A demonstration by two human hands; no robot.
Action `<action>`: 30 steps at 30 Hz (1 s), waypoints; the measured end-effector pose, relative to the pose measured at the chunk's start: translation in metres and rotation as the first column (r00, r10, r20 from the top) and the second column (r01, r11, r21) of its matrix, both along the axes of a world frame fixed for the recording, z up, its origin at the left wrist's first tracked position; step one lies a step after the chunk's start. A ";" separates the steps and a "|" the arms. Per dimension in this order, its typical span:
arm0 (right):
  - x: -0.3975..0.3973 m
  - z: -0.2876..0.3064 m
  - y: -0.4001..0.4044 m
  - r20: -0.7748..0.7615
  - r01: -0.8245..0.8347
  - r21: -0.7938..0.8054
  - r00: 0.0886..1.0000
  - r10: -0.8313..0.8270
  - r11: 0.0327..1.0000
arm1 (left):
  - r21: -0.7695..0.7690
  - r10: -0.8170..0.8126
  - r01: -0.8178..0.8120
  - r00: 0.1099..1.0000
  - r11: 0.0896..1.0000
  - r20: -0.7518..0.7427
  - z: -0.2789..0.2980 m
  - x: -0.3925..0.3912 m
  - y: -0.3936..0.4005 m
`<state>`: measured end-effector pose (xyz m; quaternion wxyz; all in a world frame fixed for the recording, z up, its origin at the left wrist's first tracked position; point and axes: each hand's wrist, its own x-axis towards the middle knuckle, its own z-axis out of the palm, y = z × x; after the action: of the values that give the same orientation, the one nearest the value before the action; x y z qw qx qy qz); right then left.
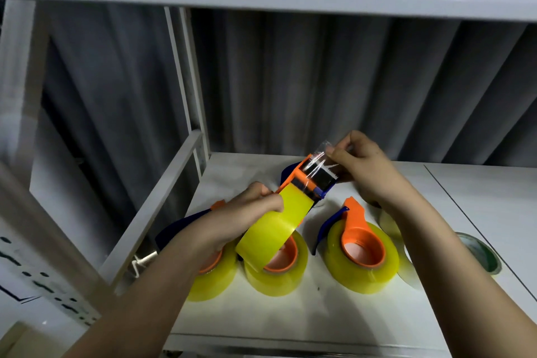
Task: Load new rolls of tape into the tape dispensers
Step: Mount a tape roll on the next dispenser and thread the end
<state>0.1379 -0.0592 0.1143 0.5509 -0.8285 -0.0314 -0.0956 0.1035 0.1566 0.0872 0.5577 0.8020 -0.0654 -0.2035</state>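
While the left hand (255,206) grips the tape dispenser (293,197), its long axis slants up-right, cutter end away; right hand (357,166) fingers apparently pinch the clear tape end (321,154).

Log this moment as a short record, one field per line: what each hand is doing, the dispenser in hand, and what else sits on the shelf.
left hand: grips the yellow tape roll mounted in the held dispenser
right hand: pinches the clear tape end, pulled over the dispenser's front
held dispenser: orange and blue, raised above the shelf
loaded dispensers on shelf: three, one at right, one in the middle, one under the left forearm
spare roll: far right, lying flat
surface: white shelf
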 end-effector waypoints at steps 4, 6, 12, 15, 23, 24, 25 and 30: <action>-0.004 -0.003 0.009 0.020 -0.002 -0.030 1.000 0.003 1.000 | 0.200 0.134 -0.171 0.973 0.965 0.186 -0.005 -0.004 -0.021; -0.005 -0.006 0.011 0.009 0.005 -0.023 1.000 -0.005 1.000 | 0.318 0.080 -0.188 0.942 0.929 0.325 -0.008 -0.010 -0.024; -0.003 -0.009 0.013 -0.006 0.035 -0.007 0.999 -0.035 0.999 | 0.458 -0.112 -0.292 0.731 0.839 0.673 -0.018 -0.017 -0.021; -0.003 -0.006 0.013 0.002 0.042 -0.008 0.999 -0.042 0.999 | 0.452 -0.147 -0.338 0.644 0.826 0.751 -0.020 -0.021 -0.019; -0.005 -0.005 0.013 0.012 0.024 -0.003 1.000 -0.024 1.000 | 0.457 -0.147 -0.392 0.609 0.798 0.780 -0.018 -0.020 -0.018; -0.005 -0.006 0.013 0.016 0.023 -0.012 1.000 -0.023 1.000 | 0.456 -0.148 -0.390 0.608 0.800 0.780 -0.019 -0.019 -0.018; -0.006 -0.006 0.013 0.023 0.021 -0.017 1.000 -0.021 1.000 | 0.453 -0.149 -0.385 0.607 0.804 0.780 -0.019 -0.019 -0.018; -0.009 -0.007 0.010 0.048 -0.003 -0.002 0.999 0.004 1.000 | 0.435 -0.150 -0.342 0.618 0.833 0.772 -0.017 -0.017 -0.016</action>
<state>0.1287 -0.0487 0.1078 0.5493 -0.8265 -0.0461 -0.1143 0.0864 0.1403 0.0705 0.2316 0.9346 -0.1951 0.1869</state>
